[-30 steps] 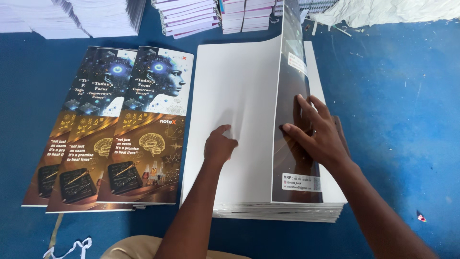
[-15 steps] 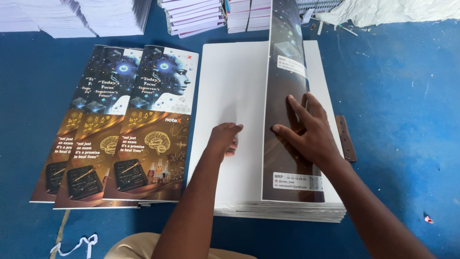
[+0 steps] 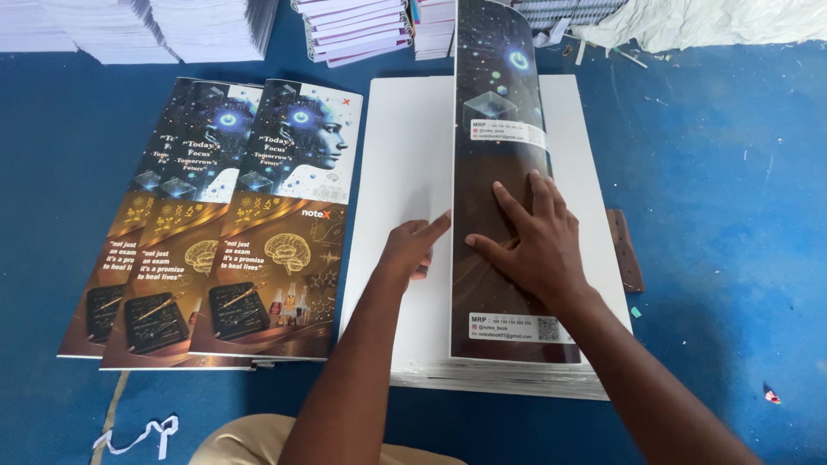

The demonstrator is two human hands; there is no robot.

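1. Table (image 3: 732, 215), covered in blue, is seen carrying every item; white paper stacks (image 3: 138, 26) are ranged along its far edge.
2. A stack of white sheets (image 3: 413, 172) is placed at the middle; a dark printed cover sheet (image 3: 500, 129) is folded over its right half, its far end curling upward.
3. Three overlapping printed covers (image 3: 215, 224) are laid just left of the stack.
4. The right hand (image 3: 530, 245) is pressed flat on the dark cover, fingers spread, nothing gripped.
5. The left hand (image 3: 413, 250) is rested on the white sheet beside the cover's edge, forefinger extended; its grip is loose and empty.
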